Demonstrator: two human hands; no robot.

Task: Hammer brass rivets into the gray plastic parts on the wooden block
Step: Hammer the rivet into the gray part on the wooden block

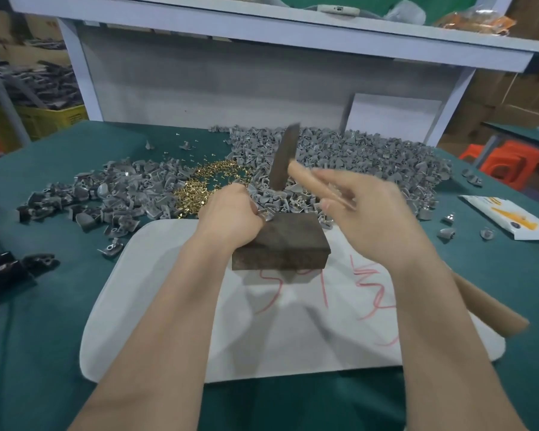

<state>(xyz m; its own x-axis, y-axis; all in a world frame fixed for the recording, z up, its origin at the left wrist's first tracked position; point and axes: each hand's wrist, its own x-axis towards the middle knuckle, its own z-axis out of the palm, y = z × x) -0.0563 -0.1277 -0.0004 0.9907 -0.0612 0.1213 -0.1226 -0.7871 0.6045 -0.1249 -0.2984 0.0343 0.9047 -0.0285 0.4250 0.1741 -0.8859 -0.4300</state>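
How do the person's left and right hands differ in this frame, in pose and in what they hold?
The left hand sits low at the far left corner of the wooden block, fingers curled on a gray plastic part. The right hand is up beside the block, gripping the hammer with its head lifted. The left hand looks sharp; the right hand is motion-blurred. Both are bare and reach over the white mat.

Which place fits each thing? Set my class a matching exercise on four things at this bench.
Things:
1 hammer
2 block
3 rivets
4 packet

Places:
A on the white mat
B in the right hand
C heaped between gray parts
D far right on the green cloth

Pairs: 1-B, 2-A, 3-C, 4-D
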